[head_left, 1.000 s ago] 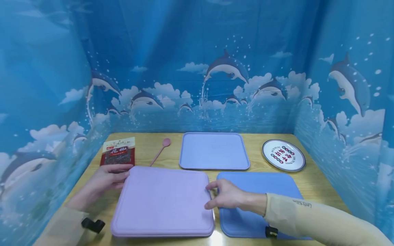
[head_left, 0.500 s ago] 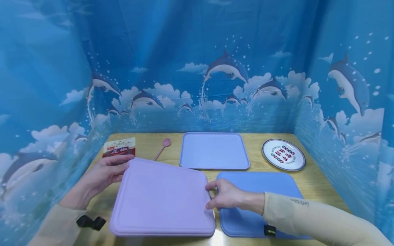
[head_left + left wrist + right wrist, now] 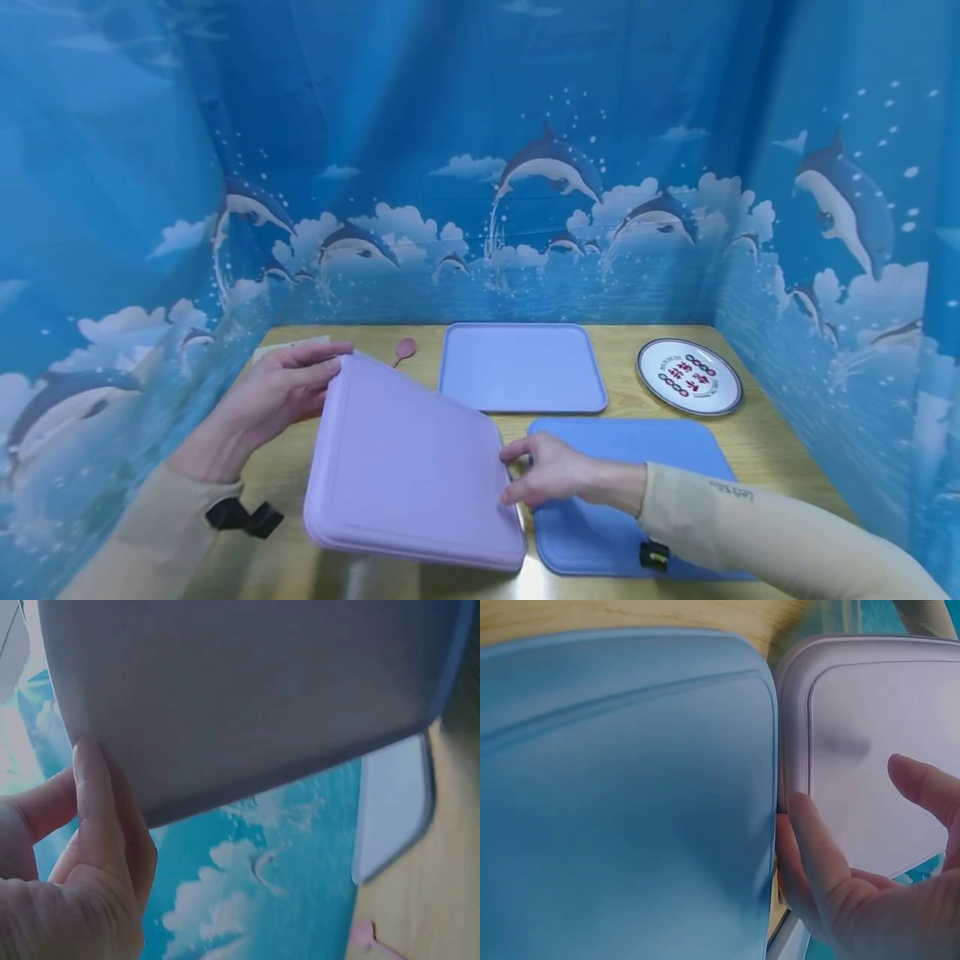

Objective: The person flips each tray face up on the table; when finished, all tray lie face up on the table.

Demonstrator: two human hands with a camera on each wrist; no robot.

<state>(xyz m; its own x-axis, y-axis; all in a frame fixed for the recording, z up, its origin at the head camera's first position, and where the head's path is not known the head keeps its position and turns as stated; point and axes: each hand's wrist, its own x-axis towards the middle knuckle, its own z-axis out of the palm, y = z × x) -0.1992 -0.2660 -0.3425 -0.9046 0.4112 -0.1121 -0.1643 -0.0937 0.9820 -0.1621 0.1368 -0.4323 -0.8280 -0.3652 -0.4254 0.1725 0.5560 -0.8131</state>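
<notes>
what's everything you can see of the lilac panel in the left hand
The lilac panel looks like smooth plastic, rectangular with rounded corners, a groove running inside its edge and a shallow rim underneath. It is tilted, its left side raised above the table. The left hand grips its far left corner; the right hand touches its right edge. It is left of the blue panel.

Head cam: high, farthest back, faces forward and down; surface low in frame, dolphin curtain above. Left wrist cam: close behind left grip, rolled so the surface runs down the right edge; faces the shaded side of the lilac tray. Right wrist cam: close by right grip, blue tray filling left half. Head and left wrist share far tray, pink spoon; head and right wrist share blue tray.
</notes>
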